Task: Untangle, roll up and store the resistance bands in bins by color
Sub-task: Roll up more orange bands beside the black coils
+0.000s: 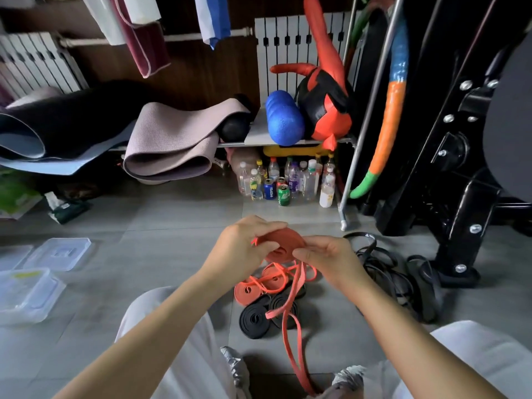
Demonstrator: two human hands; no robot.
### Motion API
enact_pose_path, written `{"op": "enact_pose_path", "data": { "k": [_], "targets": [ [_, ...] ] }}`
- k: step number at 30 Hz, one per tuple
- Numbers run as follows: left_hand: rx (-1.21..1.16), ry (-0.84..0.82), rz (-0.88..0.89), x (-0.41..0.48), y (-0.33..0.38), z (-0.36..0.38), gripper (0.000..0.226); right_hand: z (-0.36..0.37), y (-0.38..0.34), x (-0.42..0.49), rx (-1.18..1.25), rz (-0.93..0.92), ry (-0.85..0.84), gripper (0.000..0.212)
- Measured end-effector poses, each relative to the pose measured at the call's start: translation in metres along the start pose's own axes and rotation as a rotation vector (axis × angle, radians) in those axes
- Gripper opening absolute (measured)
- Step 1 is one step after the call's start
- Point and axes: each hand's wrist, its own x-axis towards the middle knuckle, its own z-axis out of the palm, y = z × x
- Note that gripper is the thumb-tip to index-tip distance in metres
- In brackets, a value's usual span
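Pale trousers [172, 341] and grey shoes [236, 367] at bottom edge, with the loose orange tail [290, 341] running down between the feet. Far left on the grey floor [144, 226]: clear plastic bins [26, 295], well apart from the hands. Left hand [244, 243] is curled, fingers pinching the rim of the orange band coil [283, 243], which is held in the air above the floor. Right hand [331, 257] pinches the coil's other side with thumb and fingertips. On the floor under the coil: rolled orange bands [250, 292], with rolled black bands [256, 318] just beside them. Right: tangled black bands [397, 280] heaped near the black machine base [457, 272].
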Motion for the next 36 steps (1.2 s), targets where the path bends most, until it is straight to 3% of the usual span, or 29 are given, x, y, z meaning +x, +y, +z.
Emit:
{"op": "enact_pose_path", "data": {
  "k": [6,9,12,16,22,26,29,33,36],
  "targets": [
    [-0.332,0.13,-0.158,-0.009,-0.003,0.011,0.049,0.007,0.001,-0.007,0.027,-0.08,0.074,0.024],
    [-0.403,0.062,-0.222,-0.012,-0.007,0.015,0.043,0.006,0.004,-0.009,-0.062,-0.055,0.088,0.025],
    [-0.341,-0.035,-0.223,-0.006,-0.01,0.012,0.036,-0.004,-0.003,-0.006,-0.221,-0.078,0.042,0.025],
    [-0.28,-0.029,-0.266,0.009,-0.012,0.009,0.036,-0.019,-0.018,0.005,-0.422,-0.138,0.027,0.02],
    [-0.305,0.014,-0.259,0.042,-0.006,0.004,0.026,-0.039,-0.041,0.033,-0.471,-0.112,-0.002,0.014],
    [-0.054,-0.152,-0.159,0.065,0.001,-0.002,0.02,-0.051,-0.051,0.048,-0.663,-0.099,-0.046,0.011],
    [0.154,-0.257,-0.045,0.072,0.004,0.007,0.042,-0.048,-0.046,0.052,-0.774,-0.083,-0.081,0.017],
    [0.095,-0.155,-0.021,0.077,-0.004,0.017,0.029,-0.042,-0.046,0.063,-0.785,-0.111,-0.061,0.02],
    [-0.057,-0.029,-0.087,0.08,-0.01,0.013,0.04,-0.049,-0.045,0.074,-0.651,-0.08,-0.032,0.024]
  ]
}}
